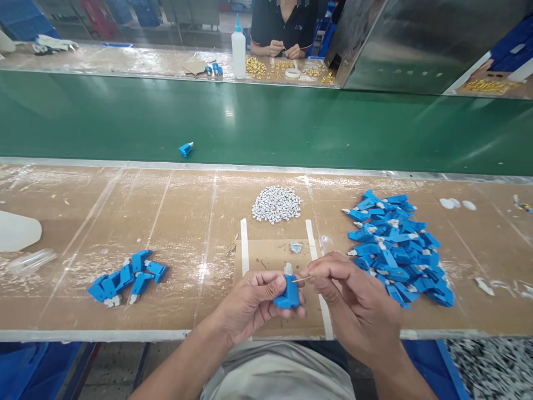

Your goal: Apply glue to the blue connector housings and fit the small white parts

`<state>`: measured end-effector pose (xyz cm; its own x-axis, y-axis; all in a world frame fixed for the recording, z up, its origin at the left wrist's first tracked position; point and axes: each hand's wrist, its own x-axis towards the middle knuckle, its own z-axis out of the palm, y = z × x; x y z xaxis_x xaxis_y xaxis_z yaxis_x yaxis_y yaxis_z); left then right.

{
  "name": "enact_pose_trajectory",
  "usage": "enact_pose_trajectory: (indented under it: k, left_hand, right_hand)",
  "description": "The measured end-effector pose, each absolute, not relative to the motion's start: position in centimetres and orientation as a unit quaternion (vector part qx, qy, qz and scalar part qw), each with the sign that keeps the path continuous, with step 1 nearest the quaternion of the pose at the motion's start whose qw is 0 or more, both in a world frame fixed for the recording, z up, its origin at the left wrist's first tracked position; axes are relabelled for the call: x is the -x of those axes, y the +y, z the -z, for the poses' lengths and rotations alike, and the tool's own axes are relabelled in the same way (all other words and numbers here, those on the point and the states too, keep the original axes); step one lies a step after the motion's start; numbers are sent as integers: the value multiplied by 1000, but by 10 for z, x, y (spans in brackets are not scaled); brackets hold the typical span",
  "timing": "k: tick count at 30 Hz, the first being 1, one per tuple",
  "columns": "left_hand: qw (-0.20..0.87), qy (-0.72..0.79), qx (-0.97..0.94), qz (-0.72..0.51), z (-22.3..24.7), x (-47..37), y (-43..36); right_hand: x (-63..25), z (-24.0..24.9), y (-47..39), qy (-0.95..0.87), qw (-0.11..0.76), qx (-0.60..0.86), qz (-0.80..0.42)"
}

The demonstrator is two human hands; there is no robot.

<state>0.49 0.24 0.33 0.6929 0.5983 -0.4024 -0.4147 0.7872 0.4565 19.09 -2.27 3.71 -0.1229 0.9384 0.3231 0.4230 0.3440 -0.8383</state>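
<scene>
My left hand grips a small blue plastic part with a white tip pointing up. Between the thumb and fingers of my right hand is a thin wooden stick, its end touching the face of the blue part. Just beyond my hands lies a cardboard sheet held by two strips of white tape. On it sits a pale blue blob with another thin stick. A pile of small grey-white pieces lies farther back.
A large heap of blue parts lies to the right, a smaller group to the left. One blue part rests on the green conveyor belt. Across it, a co-worker's hands are near golden pieces and a white bottle.
</scene>
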Motion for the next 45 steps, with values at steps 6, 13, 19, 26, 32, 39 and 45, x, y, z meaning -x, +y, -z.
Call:
enact_pose_trajectory:
  k: [6, 13, 19, 26, 32, 39, 45]
  left_hand:
    - [898, 283, -188, -279, -2, -5, 2]
    - [876, 310, -197, -312, 9, 10, 5]
    - [866, 324, -192, -330, 22, 20, 4]
    - [872, 316, -180, -328, 22, 23, 7]
    - [872, 310, -178, -335, 23, 26, 8]
    - [867, 318, -157, -351, 26, 27, 4]
    - [861, 329, -146, -360, 26, 25, 3]
  right_hand:
    - [-192, -39, -23, -721, 421, 489, -251]
    - [-203, -29, -25, -637, 465, 530, -312]
    - [-206, -4, -33, -667, 385, 538, -343]
    - [-212, 3, -23, -709, 323, 540, -318]
    - [-223, 12, 59, -752, 266, 579, -167]
    - [-210, 34, 105, -826, 183, 512, -151]
    - [-204, 29, 111, -822, 164, 516, -175]
